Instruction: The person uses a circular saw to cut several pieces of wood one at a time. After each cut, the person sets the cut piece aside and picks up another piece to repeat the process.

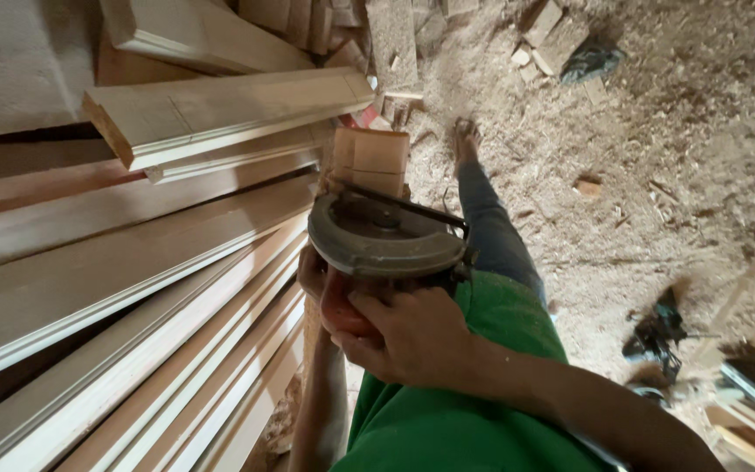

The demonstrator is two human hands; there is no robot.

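Observation:
A handheld circular saw with a grey round guard and a red-orange handle sits in front of my body. My right hand wraps around its handle from the right. My left hand grips the saw's left side from below, mostly hidden behind the tool. A short wooden block lies just beyond the saw, at the ends of the stacked boards. My green shirt and one leg in jeans show beneath the saw.
Long pale wooden boards are stacked across the left half. Sawdust covers the floor on the right, with wood offcuts at the top and a dark tool at the right.

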